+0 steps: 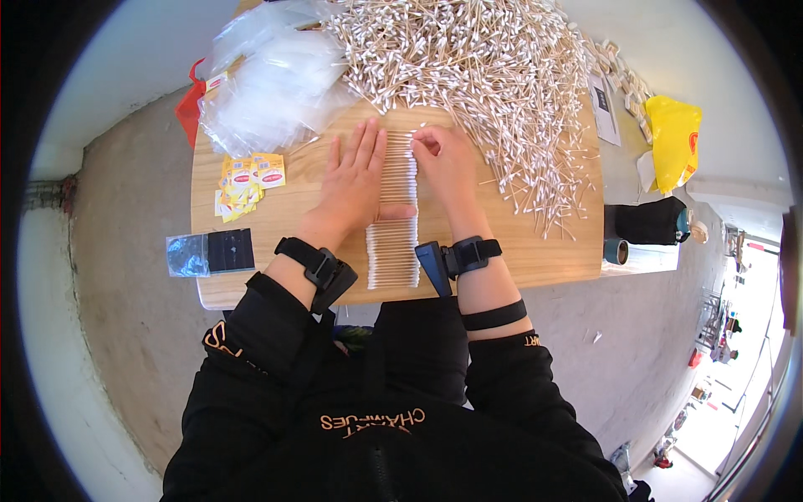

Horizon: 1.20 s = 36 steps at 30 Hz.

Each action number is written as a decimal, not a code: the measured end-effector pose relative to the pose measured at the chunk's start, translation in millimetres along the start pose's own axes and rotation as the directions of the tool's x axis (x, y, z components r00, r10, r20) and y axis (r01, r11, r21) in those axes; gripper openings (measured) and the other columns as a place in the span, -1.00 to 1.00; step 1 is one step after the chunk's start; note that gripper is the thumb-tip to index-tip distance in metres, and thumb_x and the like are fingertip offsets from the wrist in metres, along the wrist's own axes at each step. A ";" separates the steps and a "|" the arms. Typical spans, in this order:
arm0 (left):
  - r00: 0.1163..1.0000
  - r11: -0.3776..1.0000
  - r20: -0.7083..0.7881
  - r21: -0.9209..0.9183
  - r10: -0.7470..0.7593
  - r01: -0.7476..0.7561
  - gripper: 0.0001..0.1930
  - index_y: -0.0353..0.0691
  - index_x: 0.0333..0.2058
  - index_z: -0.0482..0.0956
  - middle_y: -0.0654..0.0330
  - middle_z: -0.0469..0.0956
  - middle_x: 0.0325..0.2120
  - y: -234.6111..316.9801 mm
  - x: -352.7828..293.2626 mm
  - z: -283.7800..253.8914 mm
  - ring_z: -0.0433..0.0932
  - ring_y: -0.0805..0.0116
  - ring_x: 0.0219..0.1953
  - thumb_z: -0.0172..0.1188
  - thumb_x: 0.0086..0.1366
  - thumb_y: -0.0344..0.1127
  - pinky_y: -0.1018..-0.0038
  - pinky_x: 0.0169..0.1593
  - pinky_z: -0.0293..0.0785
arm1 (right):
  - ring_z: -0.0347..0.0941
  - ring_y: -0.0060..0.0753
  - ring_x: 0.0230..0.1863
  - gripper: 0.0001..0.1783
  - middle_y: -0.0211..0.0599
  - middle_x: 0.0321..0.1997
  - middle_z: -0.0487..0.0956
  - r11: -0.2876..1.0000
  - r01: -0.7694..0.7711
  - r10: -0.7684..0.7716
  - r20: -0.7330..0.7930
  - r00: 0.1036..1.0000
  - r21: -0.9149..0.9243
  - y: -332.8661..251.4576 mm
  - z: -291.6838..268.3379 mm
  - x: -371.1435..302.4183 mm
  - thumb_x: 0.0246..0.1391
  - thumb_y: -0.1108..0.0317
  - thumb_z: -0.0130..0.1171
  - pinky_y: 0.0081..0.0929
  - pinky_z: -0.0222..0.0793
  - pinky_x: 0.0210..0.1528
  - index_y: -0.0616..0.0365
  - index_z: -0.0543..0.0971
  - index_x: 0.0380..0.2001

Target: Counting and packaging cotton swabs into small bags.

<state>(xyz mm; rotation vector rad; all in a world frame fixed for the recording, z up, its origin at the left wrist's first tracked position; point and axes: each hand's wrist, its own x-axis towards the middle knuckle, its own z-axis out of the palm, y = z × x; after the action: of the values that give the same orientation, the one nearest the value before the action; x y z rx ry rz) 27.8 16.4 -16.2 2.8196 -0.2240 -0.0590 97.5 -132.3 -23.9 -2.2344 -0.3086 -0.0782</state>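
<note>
Head view, left hand (pixel 350 188): laid flat, palm down, four fingers straight and pointing away from the body, thumb stretched out across the swabs. Right hand (pixel 449 163): fingers curled, thumb and forefinger drawn together at the row's right edge, near its far end; whether a swab sits between the tips cannot be told.

Row of cotton swabs (pixel 398 180): wooden-stemmed, white-tipped, laid side by side crosswise in a long strip between the hands, running toward the near edge of the counter (pixel 544 259). Near part slightly offset to the left of the far part.

Step in hand, as judged: lining up the swabs and evening their tips, the left hand acting as a fence and the thumb as a hold-down. Next move, as judged: calls for light fingertip work at the right edge, with the left hand steady so the stems do not roll.

Outward, counter top: loose heap of cotton swabs (pixel 477 67), far side, spilling to the right; clear plastic bags (pixel 276 84), piled far left; yellow-and-white cards (pixel 251 180), overlapping, left; dark rectangular item (pixel 230 251) with a bluish packet (pixel 187 256) beside it, near left corner.

Beyond: yellow bag (pixel 673 146), right; red bag (pixel 188 109), left.
</note>
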 end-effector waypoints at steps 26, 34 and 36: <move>0.977 0.980 -0.085 0.012 -0.195 0.197 0.28 -0.57 0.19 -0.15 -0.24 -0.21 0.24 3.8 6.7 10.8 -0.34 -0.03 0.33 0.10 -0.20 0.47 -0.02 0.27 -0.42 | 0.16 -0.31 0.16 -0.50 -0.11 0.12 0.23 0.805 -0.011 0.058 -0.060 0.996 0.593 10.4 31.1 -0.2 0.27 0.09 -0.33 -0.42 0.03 0.21 0.24 0.22 0.11; 0.984 0.985 -0.042 -0.006 -0.171 0.171 0.32 -0.56 0.19 -0.16 -0.22 -0.22 0.25 1.0 6.0 7.4 -0.36 -0.01 0.33 0.10 -0.26 0.51 0.01 0.28 -0.44 | 0.05 -0.27 0.23 -0.42 -0.12 0.15 0.19 0.602 -0.073 0.045 0.058 0.997 0.795 7.7 32.9 6.2 0.26 0.02 -0.37 -0.39 -0.11 0.27 0.26 0.15 0.15; 0.978 0.982 -0.095 -0.045 -0.185 0.181 0.34 -0.54 0.20 -0.16 -0.20 -0.21 0.26 -2.7 3.4 10.9 -0.37 0.00 0.33 0.08 -0.28 0.54 0.05 0.29 -0.45 | -0.02 -0.32 0.28 -0.39 -0.17 0.19 0.15 0.500 -0.113 0.129 0.056 0.990 0.859 8.9 31.7 3.7 0.27 0.01 -0.40 -0.41 -0.23 0.34 0.28 0.05 0.19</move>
<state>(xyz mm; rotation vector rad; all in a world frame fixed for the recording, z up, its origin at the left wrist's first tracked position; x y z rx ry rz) 30.9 15.1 -27.5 2.7897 0.0588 0.0351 101.7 -112.5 -50.1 -1.2179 -0.1210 0.1218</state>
